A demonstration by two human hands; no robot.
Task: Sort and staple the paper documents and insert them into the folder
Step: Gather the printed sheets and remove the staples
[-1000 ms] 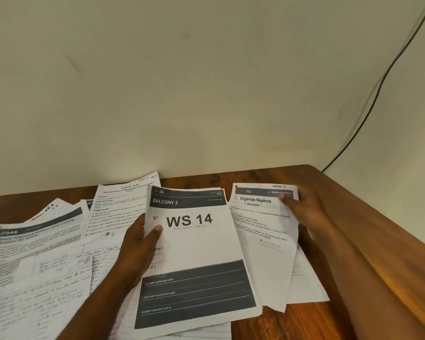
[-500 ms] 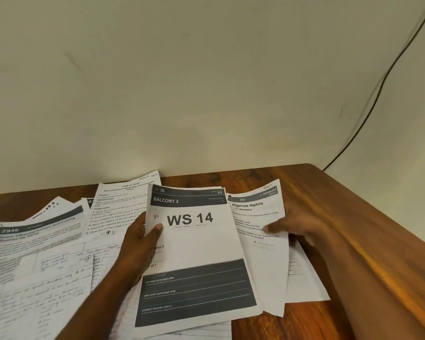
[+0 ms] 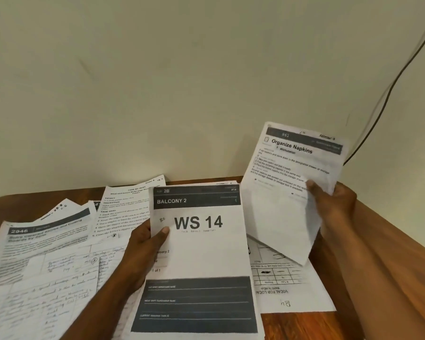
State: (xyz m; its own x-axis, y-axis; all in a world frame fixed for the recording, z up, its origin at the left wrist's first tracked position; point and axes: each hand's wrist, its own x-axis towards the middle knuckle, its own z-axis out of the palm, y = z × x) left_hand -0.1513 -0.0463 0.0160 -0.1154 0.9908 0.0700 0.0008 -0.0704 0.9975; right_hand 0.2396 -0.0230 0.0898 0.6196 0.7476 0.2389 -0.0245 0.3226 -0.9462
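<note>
Right hand (image 3: 334, 204): gripping the "Organize Napkins" sheet (image 3: 290, 182) at its right edge, thumb curled across the printed face, fingers behind the paper. It is holding the sheet lifted clear of the bench, tilted, near the bench's far right corner, the lower part of the page hanging bent toward the papers below.

Left hand (image 3: 145, 251): gripping the "WS 14" stack (image 3: 201, 251) by its left edge, thumb pressing on the top page just beside the handwritten mark, fingers hidden underneath. The stack is sitting at the middle of the bench, its bottom edge reaching toward the near edge.

Table sheet (image 3: 290, 288): lying flat on the bench under the lifted page, printed upside down to the viewer, with a handwritten note near its near edge.

Instruction sheet (image 3: 125, 207): lying behind the left hand, toward the far edge.

"2946" sheet (image 3: 47, 239): overlapping the handwritten pages (image 3: 35, 290), which are spreading across the left part of the bench.

Bench (image 3: 353, 315): brown wood, standing against a pale wall (image 3: 182, 82).

Black cable (image 3: 388, 94): running down the wall toward the far right corner.
</note>
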